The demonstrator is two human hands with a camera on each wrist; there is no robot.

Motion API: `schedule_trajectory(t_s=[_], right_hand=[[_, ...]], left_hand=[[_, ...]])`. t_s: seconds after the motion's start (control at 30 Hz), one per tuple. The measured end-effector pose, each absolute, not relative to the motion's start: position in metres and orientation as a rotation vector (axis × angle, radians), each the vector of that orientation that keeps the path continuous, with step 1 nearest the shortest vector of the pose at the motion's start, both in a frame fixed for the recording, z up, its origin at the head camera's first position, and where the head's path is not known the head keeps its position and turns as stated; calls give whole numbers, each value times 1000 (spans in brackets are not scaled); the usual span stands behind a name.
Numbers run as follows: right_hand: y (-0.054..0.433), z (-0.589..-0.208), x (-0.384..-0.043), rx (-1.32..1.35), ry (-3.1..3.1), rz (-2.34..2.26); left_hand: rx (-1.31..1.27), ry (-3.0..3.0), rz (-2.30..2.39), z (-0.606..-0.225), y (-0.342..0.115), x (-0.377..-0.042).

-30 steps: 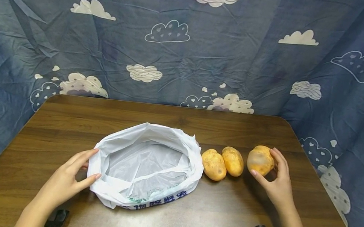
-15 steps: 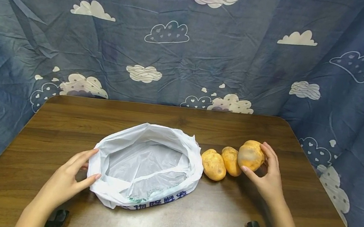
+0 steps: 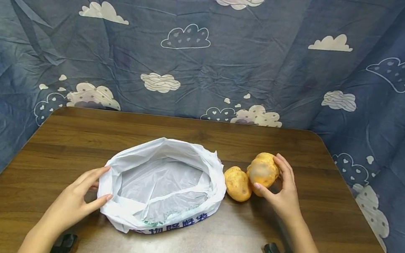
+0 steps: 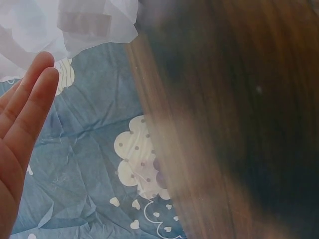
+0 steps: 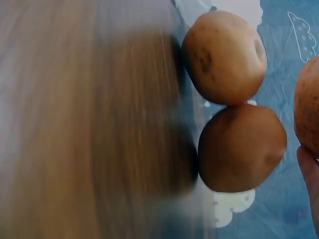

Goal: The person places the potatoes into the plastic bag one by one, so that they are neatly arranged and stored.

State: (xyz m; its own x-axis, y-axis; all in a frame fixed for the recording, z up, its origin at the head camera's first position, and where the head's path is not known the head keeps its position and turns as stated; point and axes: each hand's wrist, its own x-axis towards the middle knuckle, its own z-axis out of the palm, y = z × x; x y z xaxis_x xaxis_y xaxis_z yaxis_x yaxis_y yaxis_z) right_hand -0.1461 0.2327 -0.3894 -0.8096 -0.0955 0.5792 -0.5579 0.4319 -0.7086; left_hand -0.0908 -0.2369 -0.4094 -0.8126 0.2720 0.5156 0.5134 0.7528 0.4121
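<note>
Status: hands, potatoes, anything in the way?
Right hand holding one potato. Left hand touching open white bag. Two more potatoes between right hand and bag.

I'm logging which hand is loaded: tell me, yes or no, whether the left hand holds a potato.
No: the left hand touches the white bag at its side, while the right hand holds a potato.

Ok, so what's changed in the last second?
The right hand carried the held potato left, toward the white plastic bag; it now covers most of the middle potato in the head view. Nothing was let go. The left hand, bag and potato nearest the bag stayed put.
</note>
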Motion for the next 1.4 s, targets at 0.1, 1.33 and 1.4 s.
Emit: schedule_trajectory(t_s=[0.1, 1.33, 1.4], right_hand=[[226, -390, -149, 572, -2217, 1408], [139, -385, -154, 892, -2181, 1604], [133, -385, -153, 915, -2185, 1610]], left_hand=[[-596, -2522, -768, -409, -237, -91], [-603, -2502, -775, -409, -236, -91], [-605, -2501, -776, -409, -236, -91]])
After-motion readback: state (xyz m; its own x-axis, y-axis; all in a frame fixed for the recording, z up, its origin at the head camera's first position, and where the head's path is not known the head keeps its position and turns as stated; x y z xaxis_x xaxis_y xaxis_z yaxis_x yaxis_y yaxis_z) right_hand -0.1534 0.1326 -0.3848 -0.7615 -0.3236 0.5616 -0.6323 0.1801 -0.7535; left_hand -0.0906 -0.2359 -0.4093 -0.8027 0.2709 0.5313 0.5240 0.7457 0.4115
